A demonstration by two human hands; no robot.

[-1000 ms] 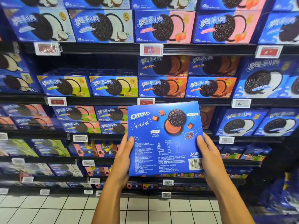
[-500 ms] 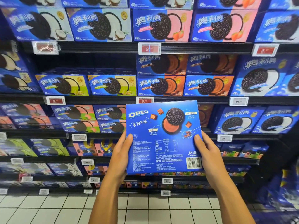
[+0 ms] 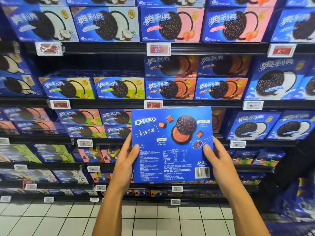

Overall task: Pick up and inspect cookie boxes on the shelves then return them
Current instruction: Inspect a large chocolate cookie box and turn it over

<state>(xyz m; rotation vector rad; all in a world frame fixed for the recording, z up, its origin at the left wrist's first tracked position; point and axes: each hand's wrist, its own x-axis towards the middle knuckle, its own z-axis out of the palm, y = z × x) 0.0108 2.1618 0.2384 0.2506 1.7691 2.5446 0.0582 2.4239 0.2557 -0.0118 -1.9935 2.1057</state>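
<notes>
Both hands hold one blue Oreo box (image 3: 171,143) at centre frame, back panel facing the camera: left hand (image 3: 124,165) and right hand (image 3: 219,163) grip its side edges. Keeping thumbs off the print and the box level should ease reading.

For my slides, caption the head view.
Both hands, left and right, hold an Oreo box back-side out before stocked shelves.
</notes>
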